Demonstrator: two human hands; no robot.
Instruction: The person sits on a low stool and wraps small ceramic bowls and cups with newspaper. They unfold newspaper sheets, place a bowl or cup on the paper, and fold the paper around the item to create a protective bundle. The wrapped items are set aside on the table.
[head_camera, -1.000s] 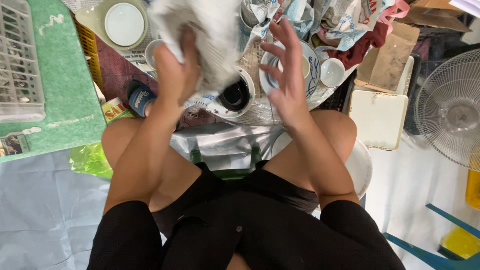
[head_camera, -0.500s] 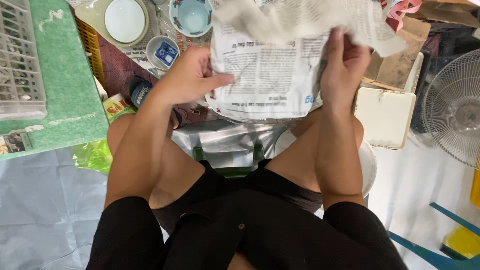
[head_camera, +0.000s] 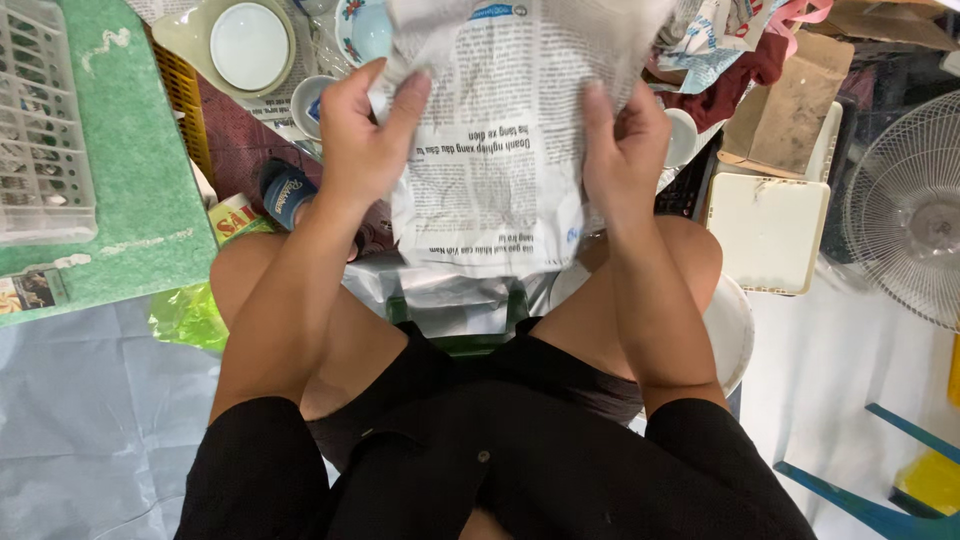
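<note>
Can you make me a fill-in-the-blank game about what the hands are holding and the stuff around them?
1. Both hands, the left hand and the right hand, hold a sheet of ____.
2. The plastic crate lies on a ____ mat.
3. The round thing with a wire cage at the right edge is a ____.
4. The white lid has a ____ shape.

Missing words: newspaper; green; fan; round

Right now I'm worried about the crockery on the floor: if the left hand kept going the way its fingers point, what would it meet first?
The left hand points up-frame, gripping the newspaper sheet. Straight on, it would probably first meet the blue-patterned bowl, though depth is unclear.
</note>
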